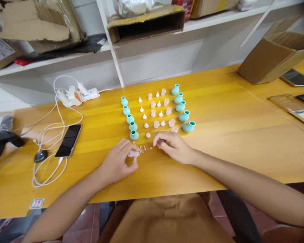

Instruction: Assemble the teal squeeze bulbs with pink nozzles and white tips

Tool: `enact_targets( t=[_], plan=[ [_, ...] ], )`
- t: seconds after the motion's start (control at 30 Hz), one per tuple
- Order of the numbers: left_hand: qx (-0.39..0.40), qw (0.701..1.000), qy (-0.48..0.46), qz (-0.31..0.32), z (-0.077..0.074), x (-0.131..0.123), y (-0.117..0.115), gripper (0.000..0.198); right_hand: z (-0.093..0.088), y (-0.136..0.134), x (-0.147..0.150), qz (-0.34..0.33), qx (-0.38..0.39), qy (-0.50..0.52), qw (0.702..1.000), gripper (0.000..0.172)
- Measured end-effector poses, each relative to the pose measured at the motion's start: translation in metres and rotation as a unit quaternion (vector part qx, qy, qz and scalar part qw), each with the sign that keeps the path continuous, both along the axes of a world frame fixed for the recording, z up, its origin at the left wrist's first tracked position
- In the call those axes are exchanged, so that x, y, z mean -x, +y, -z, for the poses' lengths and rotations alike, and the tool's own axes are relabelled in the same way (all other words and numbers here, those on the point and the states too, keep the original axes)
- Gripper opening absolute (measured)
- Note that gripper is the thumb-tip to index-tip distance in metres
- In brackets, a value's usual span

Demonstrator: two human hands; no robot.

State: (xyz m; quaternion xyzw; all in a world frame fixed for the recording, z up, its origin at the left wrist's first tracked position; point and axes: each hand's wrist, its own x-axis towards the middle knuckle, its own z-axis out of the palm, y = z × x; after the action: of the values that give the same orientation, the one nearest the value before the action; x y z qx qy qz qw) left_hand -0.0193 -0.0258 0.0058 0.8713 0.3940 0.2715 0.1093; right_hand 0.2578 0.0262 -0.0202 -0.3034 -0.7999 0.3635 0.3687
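Both palms down — left hand (pixel 118 163) pinches pink cap (pixel 133 154), right hand (pixel 174 147) curled, grip unclear.

Small parts are sitting in columns at the middle of the table (pixel 230 111): pots (pixel 130 118) lining the left, cones (pixel 144 116) and cups (pixel 153 113) between, more pots (pixel 184 116) on the right. A phone (pixel 69 140) is lying near the left edge, a cardboard box (pixel 273 57) crowding the back right corner.

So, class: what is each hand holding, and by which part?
Left hand pinches a small translucent pale plastic piece by one end; right hand: cannot tell.
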Motion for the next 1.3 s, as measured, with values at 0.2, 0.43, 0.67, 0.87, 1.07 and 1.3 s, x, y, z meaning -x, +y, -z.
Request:
enact_targets(
  t=[0.2, 0.43, 0.67, 0.87, 1.07, 1.3],
  plan=[
    [0.011, 1.000, -0.002, -0.012, 0.001, 0.000, 0.000, 0.022, 0.011, 0.000, -0.001, 0.004, -0.080, -0.115, 0.990, 0.021],
    [0.041, 0.999, -0.012, -0.028, 0.002, 0.001, -0.001, 0.017, 0.010, -0.002, -0.001, 0.005, -0.101, -0.177, 0.979, 0.015],
    [0.037, 0.999, -0.016, -0.029, 0.002, -0.001, 0.001, 0.016, 0.012, -0.001, -0.002, 0.006, -0.117, -0.193, 0.974, 0.015],
    [0.036, 0.999, -0.016, -0.032, 0.002, -0.001, 0.001, 0.015, 0.011, 0.000, -0.001, -0.003, -0.109, -0.188, 0.976, 0.013],
    [0.034, 0.999, -0.031, -0.010, 0.002, 0.000, 0.001, 0.020, 0.004, -0.006, 0.002, -0.065, -0.042, -0.088, 0.993, 0.015],
    [0.060, 0.991, -0.057, 0.102, 0.002, 0.003, 0.000, 0.019, -0.002, -0.014, 0.007, -0.170, -0.019, -0.035, 0.985, 0.033]
  ],
)
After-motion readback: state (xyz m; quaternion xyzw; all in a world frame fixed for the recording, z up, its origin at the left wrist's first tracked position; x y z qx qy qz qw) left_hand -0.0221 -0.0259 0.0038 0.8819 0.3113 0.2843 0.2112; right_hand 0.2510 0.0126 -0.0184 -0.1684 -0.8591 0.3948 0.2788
